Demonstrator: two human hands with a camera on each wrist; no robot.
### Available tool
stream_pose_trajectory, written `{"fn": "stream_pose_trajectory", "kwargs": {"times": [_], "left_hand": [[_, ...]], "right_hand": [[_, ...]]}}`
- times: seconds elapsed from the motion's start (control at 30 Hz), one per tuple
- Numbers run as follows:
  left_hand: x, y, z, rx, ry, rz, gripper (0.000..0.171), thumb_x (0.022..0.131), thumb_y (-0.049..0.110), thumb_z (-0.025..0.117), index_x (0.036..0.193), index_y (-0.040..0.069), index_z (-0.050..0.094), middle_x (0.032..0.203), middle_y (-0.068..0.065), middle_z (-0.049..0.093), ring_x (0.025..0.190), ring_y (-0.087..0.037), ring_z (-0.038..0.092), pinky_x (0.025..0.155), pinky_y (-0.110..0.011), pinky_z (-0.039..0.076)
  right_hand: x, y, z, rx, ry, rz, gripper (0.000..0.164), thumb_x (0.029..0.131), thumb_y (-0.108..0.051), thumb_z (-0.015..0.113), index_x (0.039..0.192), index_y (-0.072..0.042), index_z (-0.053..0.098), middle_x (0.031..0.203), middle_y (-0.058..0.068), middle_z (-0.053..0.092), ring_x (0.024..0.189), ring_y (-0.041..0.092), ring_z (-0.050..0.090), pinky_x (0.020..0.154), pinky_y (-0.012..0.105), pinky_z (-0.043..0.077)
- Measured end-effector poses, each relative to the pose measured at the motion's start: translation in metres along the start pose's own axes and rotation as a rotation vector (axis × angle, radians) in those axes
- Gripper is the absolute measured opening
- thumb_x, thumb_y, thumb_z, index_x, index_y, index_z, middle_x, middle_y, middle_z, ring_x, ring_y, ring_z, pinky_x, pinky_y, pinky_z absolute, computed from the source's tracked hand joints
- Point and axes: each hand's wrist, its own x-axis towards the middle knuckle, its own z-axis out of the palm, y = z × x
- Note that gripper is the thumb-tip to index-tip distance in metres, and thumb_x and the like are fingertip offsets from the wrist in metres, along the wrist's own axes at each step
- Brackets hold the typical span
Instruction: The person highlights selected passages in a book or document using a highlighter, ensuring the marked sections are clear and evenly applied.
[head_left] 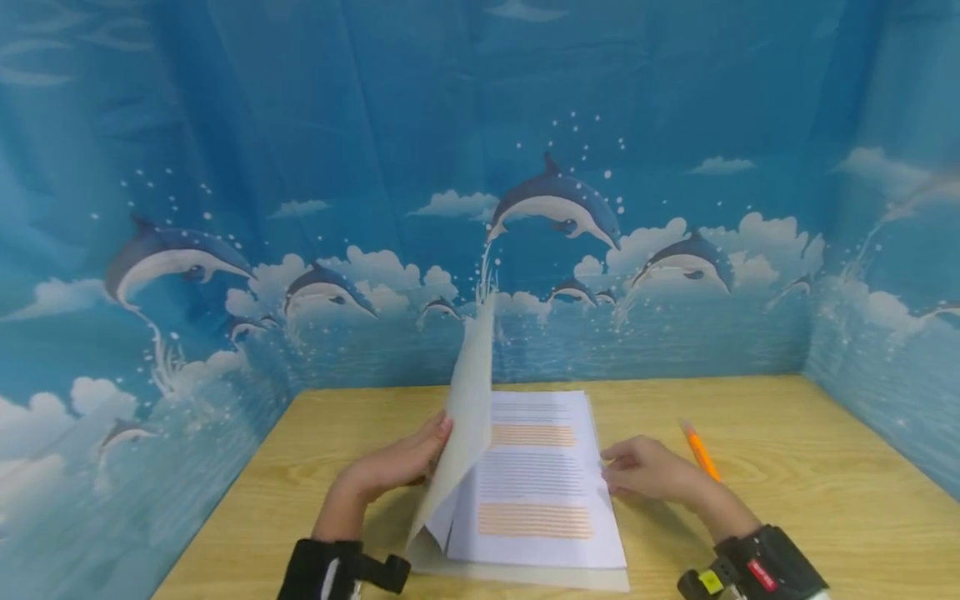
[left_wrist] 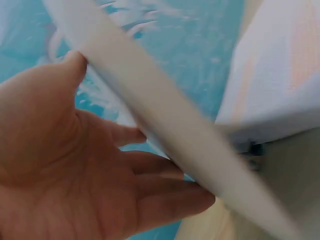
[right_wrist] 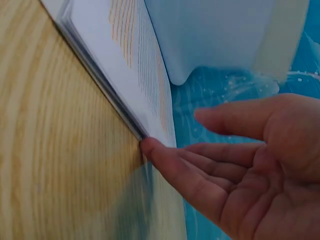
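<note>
A booklet with a pale cover (head_left: 471,392) lies on the table with its printed page (head_left: 532,483) exposed; orange bands cross the text. The cover stands raised at the left and curves over. My left hand (head_left: 405,454) rests against the cover's outer side. In the left wrist view, the thumb and fingertips of the left hand (left_wrist: 115,170) meet the cover's edge (left_wrist: 150,100), fingers loosely extended. At the right side of the pages, my right hand (head_left: 656,471) touches the edge. The right wrist view shows one fingertip (right_wrist: 150,145) at the page stack's corner, thumb apart.
An orange pen (head_left: 701,452) lies on the wooden table (head_left: 810,450) beyond the right hand. Blue dolphin-printed sheeting (head_left: 405,167) stands behind the table and along both sides. Both wrists wear black bands (head_left: 772,567) with small devices.
</note>
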Motion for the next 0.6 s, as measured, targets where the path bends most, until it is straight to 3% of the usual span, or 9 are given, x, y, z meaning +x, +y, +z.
{"fn": "stream_pose_trajectory", "kwargs": {"times": [0.13, 0.27, 0.37, 0.5, 0.6], "left_hand": [[0.005, -0.002, 0.01, 0.106, 0.022, -0.012, 0.069, 0.097, 0.054, 0.026, 0.148, 0.008, 0.021, 0.155, -0.022, 0.021, 0.137, -0.043, 0.022, 0.105, -0.063, 0.034], [0.005, 0.0, 0.015, 0.255, 0.045, 0.005, 0.056, 0.098, 0.044, 0.035, 0.135, 0.002, 0.045, 0.14, -0.025, 0.046, 0.129, -0.042, 0.038, 0.104, -0.059, 0.037], [0.006, 0.0, 0.018, 0.353, 0.034, 0.036, 0.049, 0.098, 0.034, 0.043, 0.13, -0.002, 0.049, 0.135, -0.026, 0.051, 0.126, -0.041, 0.043, 0.103, -0.058, 0.039], [0.009, -0.002, 0.024, 0.473, 0.064, 0.049, 0.048, 0.091, 0.025, 0.057, 0.129, -0.004, 0.05, 0.135, -0.026, 0.052, 0.126, -0.041, 0.043, 0.105, -0.056, 0.038], [0.013, -0.001, 0.032, 0.579, 0.122, 0.008, 0.05, 0.084, 0.026, 0.067, 0.125, 0.001, 0.056, 0.13, -0.022, 0.057, 0.121, -0.039, 0.048, 0.103, -0.055, 0.04]], "right_hand": [[0.001, -0.001, 0.003, -0.025, 0.004, 0.024, 0.045, 0.09, -0.008, 0.055, 0.122, 0.022, 0.045, 0.094, 0.021, 0.07, 0.079, 0.022, 0.066, 0.069, 0.041, 0.059], [0.002, -0.002, 0.004, -0.045, 0.022, 0.044, 0.041, 0.092, -0.006, 0.051, 0.122, 0.021, 0.046, 0.092, 0.017, 0.071, 0.078, 0.02, 0.064, 0.068, 0.04, 0.059], [0.003, -0.002, 0.003, -0.052, 0.021, 0.047, 0.04, 0.092, -0.005, 0.049, 0.123, 0.02, 0.046, 0.086, 0.018, 0.07, 0.071, 0.017, 0.061, 0.061, 0.034, 0.056], [0.004, 0.002, 0.002, -0.012, 0.01, 0.044, 0.039, 0.093, -0.001, 0.045, 0.125, 0.02, 0.043, 0.092, 0.024, 0.07, 0.073, 0.019, 0.063, 0.061, 0.031, 0.057], [0.004, 0.005, 0.001, 0.024, 0.01, 0.037, 0.039, 0.094, 0.0, 0.043, 0.127, 0.021, 0.04, 0.105, 0.027, 0.068, 0.083, 0.023, 0.067, 0.068, 0.033, 0.06]]}}
